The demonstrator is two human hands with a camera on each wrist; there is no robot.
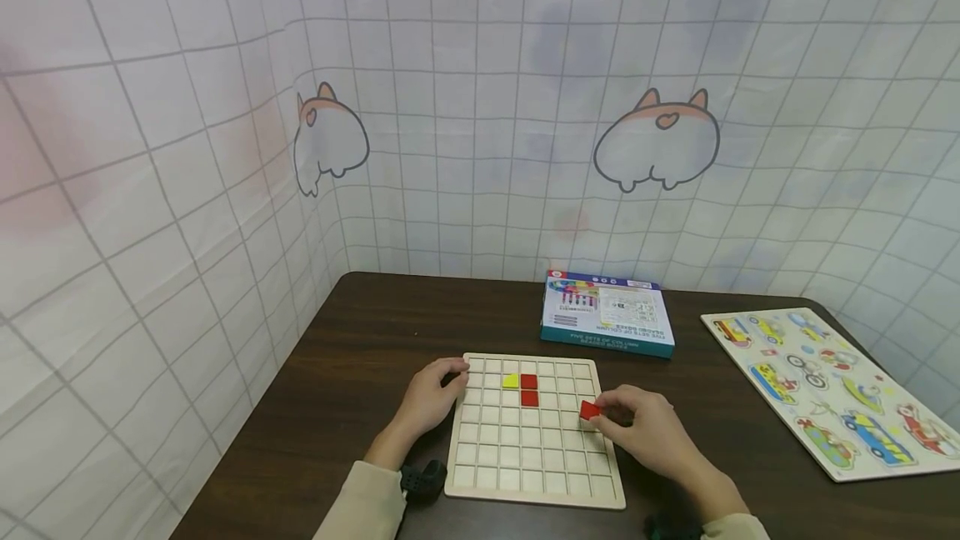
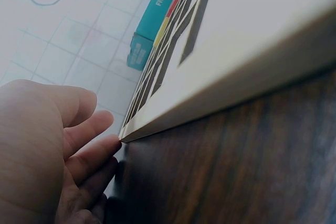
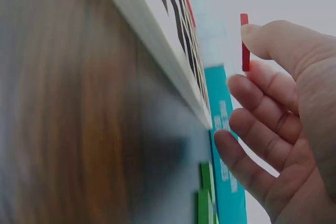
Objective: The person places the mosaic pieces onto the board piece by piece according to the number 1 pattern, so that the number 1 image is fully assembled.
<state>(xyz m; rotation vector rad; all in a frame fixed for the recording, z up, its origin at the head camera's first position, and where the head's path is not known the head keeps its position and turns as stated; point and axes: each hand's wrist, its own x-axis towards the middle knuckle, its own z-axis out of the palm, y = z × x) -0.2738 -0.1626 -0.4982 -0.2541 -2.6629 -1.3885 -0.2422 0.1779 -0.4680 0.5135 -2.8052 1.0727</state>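
A pale wooden grid board (image 1: 487,477) lies on the dark table, with two red square tiles (image 1: 529,398) and a yellow tile (image 1: 511,382) with a cut or rounded corner in its upper cells. My right hand (image 1: 651,432) pinches another red tile (image 3: 245,45) between thumb and fingertips. This tile is held on edge above the board's right side, apart from the other tiles. At the board's upper left corner, my left hand (image 1: 431,397) touches the edge with its fingertips, fingers loosely extended, holding nothing.
Behind the board lies a teal-edged box (image 1: 607,315). A picture puzzle board (image 1: 828,390) with vehicles rests at the right. Green pieces (image 3: 205,203) show beyond my right hand in the right wrist view. A grid-patterned cloth (image 1: 480,107) hangs behind the table.
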